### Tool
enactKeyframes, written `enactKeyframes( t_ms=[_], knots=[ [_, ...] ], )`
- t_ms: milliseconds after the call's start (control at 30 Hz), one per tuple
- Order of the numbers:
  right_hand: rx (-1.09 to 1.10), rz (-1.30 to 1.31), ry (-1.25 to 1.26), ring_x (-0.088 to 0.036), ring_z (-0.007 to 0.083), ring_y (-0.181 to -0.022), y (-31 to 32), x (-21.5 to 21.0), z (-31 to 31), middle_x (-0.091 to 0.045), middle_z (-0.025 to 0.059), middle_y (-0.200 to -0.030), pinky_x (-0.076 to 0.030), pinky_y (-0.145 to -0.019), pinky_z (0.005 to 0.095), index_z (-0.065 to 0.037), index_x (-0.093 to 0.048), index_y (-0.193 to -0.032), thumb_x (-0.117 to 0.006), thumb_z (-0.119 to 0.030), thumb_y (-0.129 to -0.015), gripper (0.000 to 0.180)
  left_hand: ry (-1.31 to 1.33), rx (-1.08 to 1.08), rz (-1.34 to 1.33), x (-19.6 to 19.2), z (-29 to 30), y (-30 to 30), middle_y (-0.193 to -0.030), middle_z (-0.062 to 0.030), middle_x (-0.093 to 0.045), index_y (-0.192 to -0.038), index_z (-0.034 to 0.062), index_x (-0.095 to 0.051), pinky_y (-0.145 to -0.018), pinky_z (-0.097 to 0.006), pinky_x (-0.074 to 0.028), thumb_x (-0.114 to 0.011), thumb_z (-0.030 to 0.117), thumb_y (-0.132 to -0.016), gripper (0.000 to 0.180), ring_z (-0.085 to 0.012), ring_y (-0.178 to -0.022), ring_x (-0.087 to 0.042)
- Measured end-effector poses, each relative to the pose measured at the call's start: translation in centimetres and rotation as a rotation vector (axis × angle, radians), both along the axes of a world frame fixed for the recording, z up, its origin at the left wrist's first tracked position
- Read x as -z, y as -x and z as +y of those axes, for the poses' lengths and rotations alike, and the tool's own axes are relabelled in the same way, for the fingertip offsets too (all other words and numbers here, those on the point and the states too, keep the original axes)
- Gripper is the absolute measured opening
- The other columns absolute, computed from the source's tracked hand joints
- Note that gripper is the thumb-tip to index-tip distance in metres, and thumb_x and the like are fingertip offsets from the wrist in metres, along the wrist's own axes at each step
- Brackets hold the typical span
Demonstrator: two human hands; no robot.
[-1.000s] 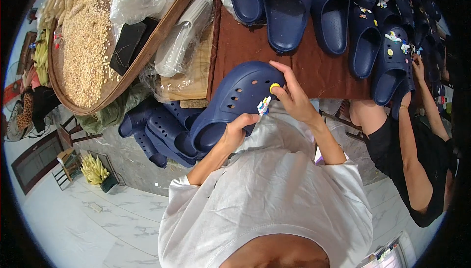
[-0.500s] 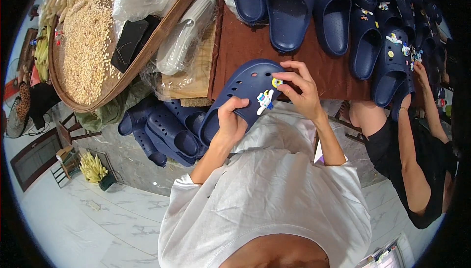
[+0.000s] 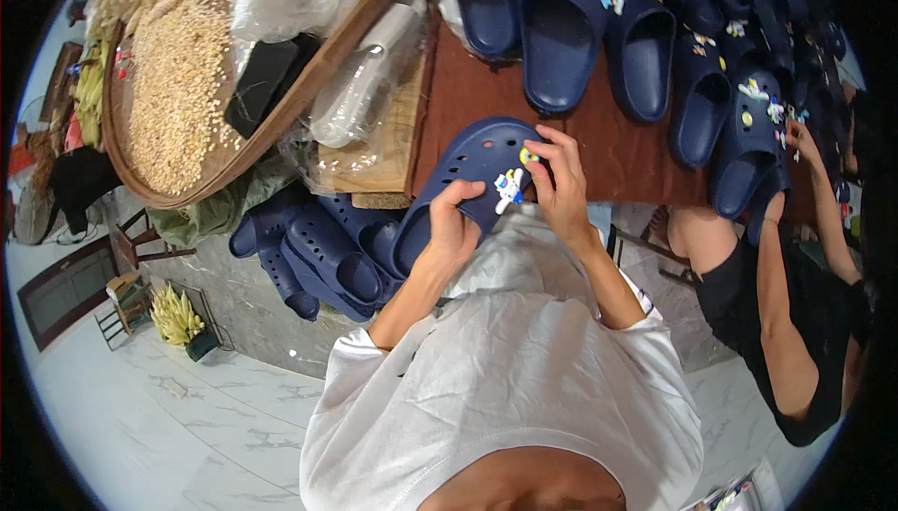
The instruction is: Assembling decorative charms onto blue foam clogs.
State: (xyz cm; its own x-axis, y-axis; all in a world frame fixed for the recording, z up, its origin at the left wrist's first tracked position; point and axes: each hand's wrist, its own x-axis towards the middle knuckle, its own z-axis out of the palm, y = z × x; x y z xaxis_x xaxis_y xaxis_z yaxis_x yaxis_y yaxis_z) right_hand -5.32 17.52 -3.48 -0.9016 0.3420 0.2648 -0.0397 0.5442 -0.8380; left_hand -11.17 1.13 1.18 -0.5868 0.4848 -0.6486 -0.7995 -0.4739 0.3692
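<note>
A navy foam clog (image 3: 461, 167) with round vent holes is held in front of my chest, above the table's near edge. My left hand (image 3: 453, 223) grips its side, thumb on top and fingers hidden beneath. A white and blue figure charm (image 3: 509, 190) sits on the clog's upper. Close by, a small round yellow charm (image 3: 527, 155) is at the fingers of my right hand (image 3: 559, 174), which are closed around it at the clog's edge. Whether that charm is fully seated in a hole I cannot tell.
Navy clogs (image 3: 561, 48) stand on the brown cloth (image 3: 468, 90); several more (image 3: 327, 247) lie in a pile at left. A woven tray (image 3: 178, 195) of pale kernels and a wrapped white item (image 3: 365, 81) are at upper left. At right, a co-worker's hand (image 3: 802, 140) touches a decorated clog.
The view has shifted slightly. My right fingers have bunched a little closer around the yellow charm, while my left hand keeps its grip on the clog.
</note>
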Motion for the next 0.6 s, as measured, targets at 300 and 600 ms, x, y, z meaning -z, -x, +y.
enactKeyframes(
  t_ms=[300,600],
  knots=[
    [0.167,-0.048,-0.063,-0.052,0.0374,-0.119,-1.2,1.5,-0.5,-0.052,0.0214,-0.128,-0.041,-0.101,0.0438,0.000,-0.059,-0.115,-0.057,-0.009,-0.095,0.022,0.086,0.243,-0.014,2.4,0.7,2.5,-0.108,-0.0092,-0.069,-0.115,0.0021,-0.062,-0.091,-0.034,-0.053,-0.060,0.027,-0.093,0.033,-0.0200,-0.098,-0.067],
    [0.188,-0.030,-0.094,-0.049,0.0374,-0.122,-0.5,2.2,-0.9,-0.050,0.0212,-0.130,-0.038,-0.104,0.0463,0.001,-0.054,-0.119,-0.052,-0.012,-0.097,0.025,0.491,0.588,0.957,1.8,-7.6,4.1,-0.097,-0.0067,-0.070,-0.112,0.0022,-0.069,-0.082,-0.025,-0.049,-0.059,0.037,-0.096,0.040,-0.0130,-0.092,-0.063]
  ],
)
